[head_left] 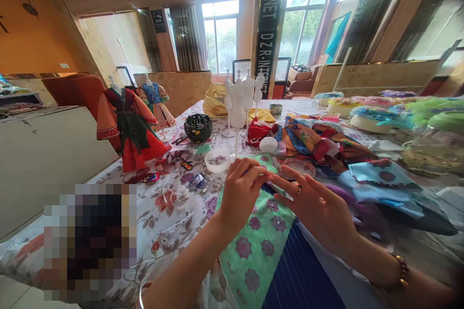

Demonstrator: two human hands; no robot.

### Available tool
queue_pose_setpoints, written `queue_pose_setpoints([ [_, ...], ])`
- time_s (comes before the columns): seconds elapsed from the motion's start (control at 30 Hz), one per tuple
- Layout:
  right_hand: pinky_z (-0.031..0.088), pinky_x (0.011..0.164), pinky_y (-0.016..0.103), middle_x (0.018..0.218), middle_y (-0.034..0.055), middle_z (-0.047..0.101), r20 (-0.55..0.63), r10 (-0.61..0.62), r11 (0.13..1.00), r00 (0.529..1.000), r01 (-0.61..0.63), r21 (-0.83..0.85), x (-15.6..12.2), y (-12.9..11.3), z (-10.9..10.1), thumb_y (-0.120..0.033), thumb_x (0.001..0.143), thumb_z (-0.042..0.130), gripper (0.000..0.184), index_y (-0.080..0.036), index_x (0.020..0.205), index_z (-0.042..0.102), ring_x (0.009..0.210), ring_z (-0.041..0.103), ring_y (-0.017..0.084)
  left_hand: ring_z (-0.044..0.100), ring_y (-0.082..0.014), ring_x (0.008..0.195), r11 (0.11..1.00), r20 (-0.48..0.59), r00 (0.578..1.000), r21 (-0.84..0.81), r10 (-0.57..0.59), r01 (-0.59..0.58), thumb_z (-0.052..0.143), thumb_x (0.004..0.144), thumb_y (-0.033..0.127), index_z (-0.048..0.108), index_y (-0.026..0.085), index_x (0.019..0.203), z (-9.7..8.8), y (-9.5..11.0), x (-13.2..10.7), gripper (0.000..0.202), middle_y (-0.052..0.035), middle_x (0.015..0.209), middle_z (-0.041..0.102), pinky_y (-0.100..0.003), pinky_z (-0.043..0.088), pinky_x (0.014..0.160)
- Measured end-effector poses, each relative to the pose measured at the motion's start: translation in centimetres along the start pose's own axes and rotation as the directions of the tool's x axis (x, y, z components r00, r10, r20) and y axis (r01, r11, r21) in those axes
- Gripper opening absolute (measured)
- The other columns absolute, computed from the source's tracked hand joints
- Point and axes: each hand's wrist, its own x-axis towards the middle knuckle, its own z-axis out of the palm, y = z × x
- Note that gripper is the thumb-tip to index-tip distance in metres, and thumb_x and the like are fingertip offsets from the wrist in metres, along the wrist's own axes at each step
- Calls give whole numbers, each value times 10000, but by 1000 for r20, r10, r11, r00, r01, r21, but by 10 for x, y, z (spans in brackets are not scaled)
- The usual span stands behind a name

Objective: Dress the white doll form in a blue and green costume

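Note:
My left hand (241, 190) is bent over a green cloth with purple flowers (250, 241), its fingertips pinched together near the cloth's upper part. What is between them, if anything, is too small to make out. My right hand (319, 205), wearing a ring, comes in from the right with its fingers stretched and apart. One of its fingertips meets those of my left hand. Under the green cloth and to its right lies dark blue striped cloth (300, 270). Just beyond my hands stand a white bowl (217, 160) and a white mini dress form (238, 104).
Dressed doll forms (134, 125) stand at the left, near a black woven basket (197, 128). Bead strings (177, 227) lie left of my left arm. Colourful fabric pieces (304, 137) are heaped at the right, with decorated hats (373, 116) behind. A blurred patch hides the lower left.

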Motion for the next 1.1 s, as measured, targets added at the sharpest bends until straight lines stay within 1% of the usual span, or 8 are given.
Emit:
queue_pose_setpoints([
  [0.17, 536, 830, 401, 1259, -36, 609, 52, -93, 995, 994, 95, -29, -1, 2, -1, -369, 911, 362, 345, -349, 929, 706, 1223, 523, 265, 556, -180, 834, 998, 22, 999, 56, 33, -34, 587, 856, 234, 642, 211, 818, 0, 0, 0, 71, -28, 834, 640, -326, 429, 784],
  [0.4, 503, 863, 420, 1259, 12, 617, 76, -99, 986, 992, 108, -128, -5, 1, 3, -410, 907, 351, 354, -318, 1078, 647, 1263, 479, 269, 537, -181, 842, 996, 51, 999, 91, 7, -12, 538, 880, 180, 588, 188, 816, 0, 2, 1, 82, -36, 857, 621, -316, 411, 787],
  [0.53, 491, 867, 403, 1279, 20, 607, 102, -104, 989, 989, 114, -97, -5, 2, 2, -407, 908, 355, 362, -307, 1112, 636, 1254, 489, 263, 526, -185, 854, 997, 92, 996, 72, -25, 18, 512, 889, 154, 566, 192, 816, 0, 3, 1, 98, -34, 869, 616, -323, 393, 806],
  [0.6, 496, 853, 397, 1248, 27, 626, 96, -97, 992, 991, 104, -74, -4, 2, 1, -403, 909, 366, 359, -299, 1106, 646, 1245, 497, 269, 524, -187, 857, 997, 113, 991, 12, -71, 71, 523, 877, 134, 564, 194, 800, -1, 3, 3, 106, -30, 860, 615, -320, 395, 800],
  [0.7, 505, 823, 380, 1228, 17, 634, 79, -89, 995, 993, 92, -47, -3, 1, 2, -401, 908, 381, 348, -303, 1078, 668, 1239, 502, 273, 538, -189, 856, 974, 151, 971, -101, -186, 202, 558, 848, 121, 563, 192, 749, -3, 6, 6, 121, -25, 836, 615, -324, 398, 801],
  [0.83, 490, 824, 349, 1204, 0, 647, 41, -56, 998, 998, 56, 6, -3, -1, 4, -397, 909, 396, 327, -300, 1034, 683, 1223, 518, 253, 555, -182, 847, 913, 209, 921, -180, -330, 367, 566, 822, 102, 573, 180, 715, -4, 10, 9, 133, -22, 819, 618, -329, 388, 810],
  [1.0, 465, 838, 346, 1175, 22, 662, 37, -41, 999, 998, 40, 17, -3, -1, 5, -396, 913, 390, 338, -270, 1080, 656, 1239, 500, 249, 554, -169, 792, 854, 240, 872, -212, -426, 475, 559, 817, 147, 591, 173, 718, -3, 9, 10, 107, -24, 799, 628, -335, 384, 817],
  [1.1, 454, 848, 360, 1178, 31, 664, 52, -43, 999, 998, 43, -3, -2, 0, 3, -397, 912, 382, 346, -268, 1105, 639, 1246, 492, 249, 546, -175, 811, 777, 276, 823, -280, -497, 564, 561, 807, 188, 598, 172, 728, -1, 6, 8, 88, -31, 798, 626, -328, 389, 810],
])
